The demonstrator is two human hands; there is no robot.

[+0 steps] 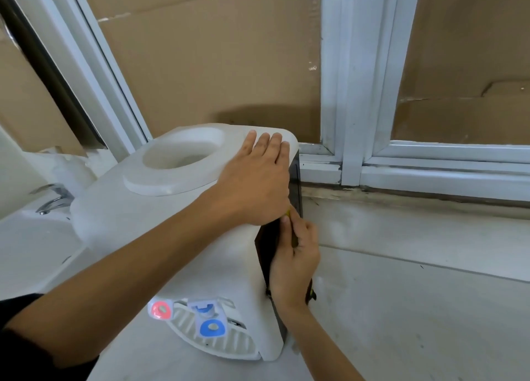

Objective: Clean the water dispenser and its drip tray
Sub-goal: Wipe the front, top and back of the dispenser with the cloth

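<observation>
A white tabletop water dispenser (160,225) stands on the counter, seen from above, with an open round bottle well (180,157) on top. Its right side panel (295,185) is dark. My left hand (255,180) lies flat on the top right edge, fingers spread. My right hand (295,257) presses a yellow-green sponge (292,228) against the dark side panel; most of the sponge is hidden by the fingers. At the front, the red tap (160,309) and the blue tap (211,327) hang over the slotted white drip tray (229,344).
A white sink (34,243) with a chrome faucet (54,197) sits to the left of the dispenser. Behind it is a white window frame (355,93) backed with cardboard. The pale counter (415,309) extends to the right, with a grimy sill (401,194) along the window.
</observation>
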